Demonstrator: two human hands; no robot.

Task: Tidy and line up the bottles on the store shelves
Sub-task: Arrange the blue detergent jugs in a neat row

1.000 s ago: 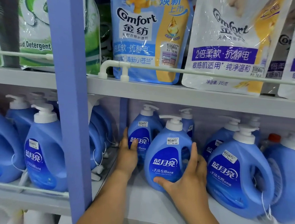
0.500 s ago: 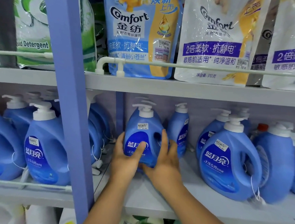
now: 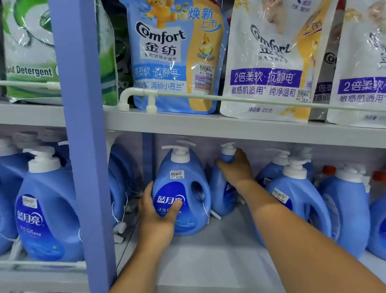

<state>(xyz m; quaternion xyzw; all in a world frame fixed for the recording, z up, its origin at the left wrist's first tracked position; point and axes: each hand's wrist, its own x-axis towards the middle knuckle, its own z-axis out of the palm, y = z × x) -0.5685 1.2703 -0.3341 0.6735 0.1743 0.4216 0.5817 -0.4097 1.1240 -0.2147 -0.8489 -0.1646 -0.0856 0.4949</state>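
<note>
A blue pump bottle (image 3: 184,187) stands at the left end of the grey shelf (image 3: 213,259), label facing me. My left hand (image 3: 159,215) holds its lower left side, thumb across the label. Behind and right of it stands a narrower blue bottle (image 3: 220,194), turned sideways. My right hand (image 3: 236,168) grips that bottle's shoulder just under its white pump. More blue pump bottles (image 3: 299,196) stand in a row to the right, partly hidden by my right forearm.
A purple upright post (image 3: 82,137) divides the shelving; several blue bottles (image 3: 44,204) fill the bay to its left. Above, softener refill bags (image 3: 176,52) stand behind a white rail (image 3: 237,99). The shelf front between my arms is bare.
My right hand left the front bottle and reached back to the narrower bottle behind it. My left hand stays on the front bottle, which now stands alone in front.
</note>
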